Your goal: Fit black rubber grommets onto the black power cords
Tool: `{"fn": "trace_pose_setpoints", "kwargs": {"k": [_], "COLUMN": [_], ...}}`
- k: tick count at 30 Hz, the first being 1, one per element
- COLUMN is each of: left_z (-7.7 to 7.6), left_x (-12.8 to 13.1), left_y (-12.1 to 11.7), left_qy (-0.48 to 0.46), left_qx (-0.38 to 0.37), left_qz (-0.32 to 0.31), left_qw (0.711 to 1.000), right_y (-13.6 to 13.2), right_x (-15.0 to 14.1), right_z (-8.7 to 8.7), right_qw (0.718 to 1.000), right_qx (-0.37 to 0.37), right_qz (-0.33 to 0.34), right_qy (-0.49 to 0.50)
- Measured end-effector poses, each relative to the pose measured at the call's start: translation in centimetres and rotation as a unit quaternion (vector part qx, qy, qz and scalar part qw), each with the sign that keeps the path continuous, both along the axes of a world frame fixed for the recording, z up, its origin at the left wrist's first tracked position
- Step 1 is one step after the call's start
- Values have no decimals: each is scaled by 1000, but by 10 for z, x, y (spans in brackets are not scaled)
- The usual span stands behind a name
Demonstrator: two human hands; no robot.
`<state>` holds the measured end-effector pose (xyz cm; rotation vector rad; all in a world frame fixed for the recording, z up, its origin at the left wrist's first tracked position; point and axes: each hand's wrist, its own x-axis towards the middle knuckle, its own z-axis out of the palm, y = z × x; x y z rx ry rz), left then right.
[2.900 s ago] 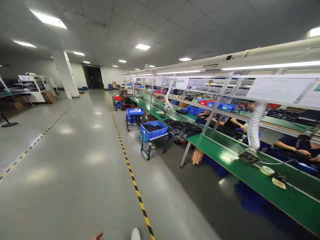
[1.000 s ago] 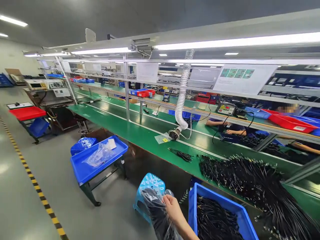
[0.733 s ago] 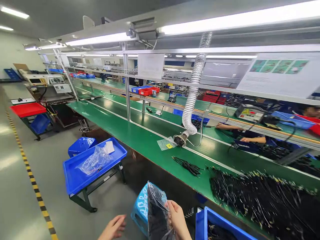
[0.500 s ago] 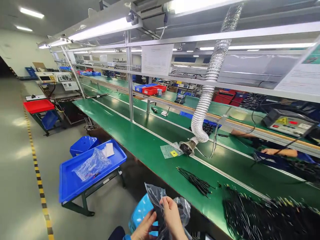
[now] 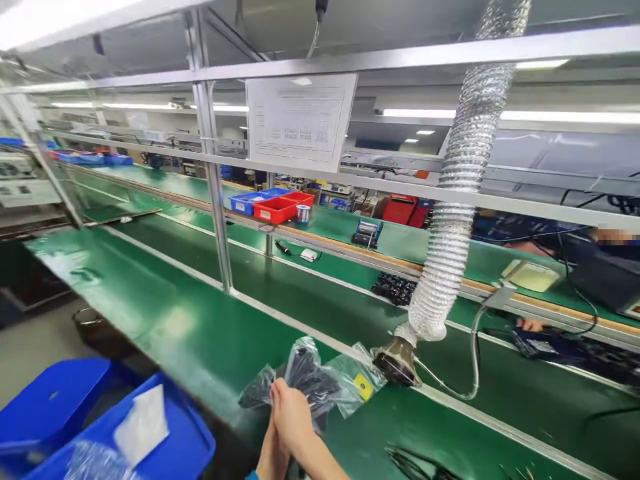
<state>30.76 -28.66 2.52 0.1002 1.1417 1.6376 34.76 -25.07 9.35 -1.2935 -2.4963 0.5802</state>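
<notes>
My right hand (image 5: 291, 419) is closed on a clear plastic bag of black parts (image 5: 305, 377), held over the near edge of the green workbench (image 5: 165, 313). My left hand (image 5: 270, 455) sits just under and behind the right one, with its fingers mostly hidden; it seems to touch the bag's lower part. A smaller clear bag with a yellow label (image 5: 359, 381) lies on the bench just right of the held bag.
A silver flexible duct (image 5: 453, 227) hangs down to a nozzle (image 5: 396, 361) on the bench. Blue bins (image 5: 100, 427) stand at lower left. Red and blue trays (image 5: 273, 205) sit on the far shelf. Another person's hand (image 5: 531, 325) works across the bench. Black cables (image 5: 415, 463) lie at the lower right.
I have moved up to the bench and the view has dropped closer. The bag has gone from above the blue stool to over the bench's edge, with both hands on it.
</notes>
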Motion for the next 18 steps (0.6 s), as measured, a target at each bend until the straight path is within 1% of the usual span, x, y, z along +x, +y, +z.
{"fn": "trace_pose_setpoints", "kwargs": {"k": [1,2,4,6,8,9,11,12,13,15,16,17,18], "left_z": [-5,-11,-28,-45,-55,-56,-51,-46,-40,-33,-34,-37,-42], "left_x": [-19,-35,-58,-68,-68,-66,-61,-61,-61,-66,-69,-71,-72], "left_y": [13,23,30,20,1,-9,-27,-34,-38,-39,-35,-28,-17], "left_qy": [21,46,112,170,206,229,306,356,407,491,522,553,587], "left_qx": [-24,-52,-133,-198,-229,-234,-203,-170,-133,-76,-65,-55,-49], "left_qz": [-18,-54,-132,-198,-245,-267,-313,-319,-305,-231,-188,-157,-139], "left_qw": [999,996,976,945,920,906,876,862,851,837,829,816,796], "right_y": [14,27,45,51,49,45,36,32,29,25,25,26,28], "right_x": [-16,-30,-47,-52,-50,-48,-42,-39,-36,-25,-17,-6,6], "right_z": [-8,-17,-38,-61,-83,-91,-104,-107,-109,-107,-104,-100,-95], "right_qw": [999,998,995,995,994,993,992,993,993,989,985,976,972], "right_qx": [20,34,38,16,-10,-19,-24,-20,-12,3,9,12,23], "right_qz": [10,21,43,58,75,84,95,99,104,145,171,219,233], "right_qy": [-24,-46,-76,-83,-80,-79,-73,-69,-62,-31,-13,13,17]}}
